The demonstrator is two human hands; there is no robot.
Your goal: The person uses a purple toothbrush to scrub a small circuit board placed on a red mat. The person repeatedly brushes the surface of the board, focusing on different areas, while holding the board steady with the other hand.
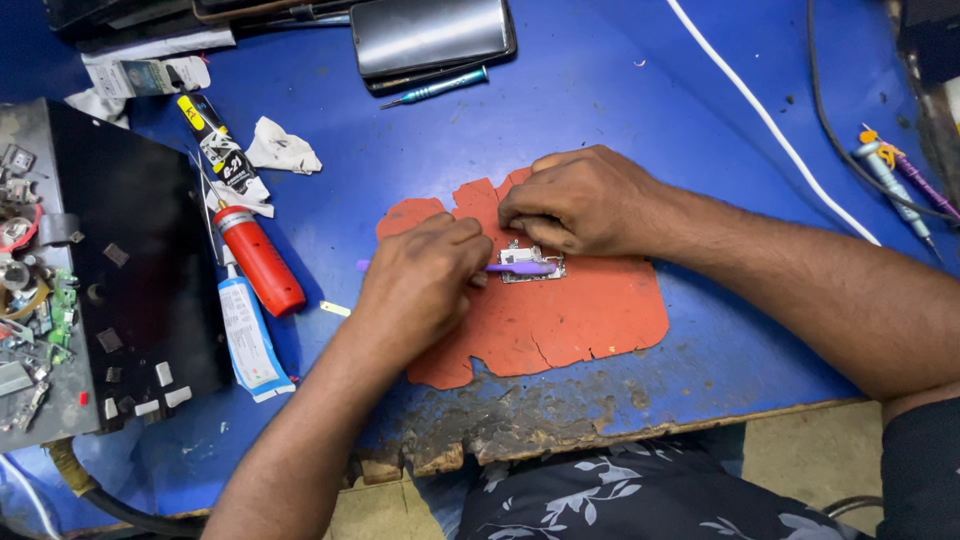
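Note:
A small silver metal circuit part (532,264) lies on a torn red-orange mat (590,310) on the blue table. My right hand (585,198) presses down on the part's upper edge with its fingertips. My left hand (425,275) is closed around a purple-handled tool (520,268), whose tip lies across the part. The handle's other end sticks out to the left of my fist.
A red tube (260,258), a white-and-blue tube (245,335) and a yellow-black tube (215,140) lie left of the mat. A black box (130,270) with small parts stands at far left. A dark phone (430,35), a teal screwdriver (435,87), cables and more screwdrivers (895,180) lie behind.

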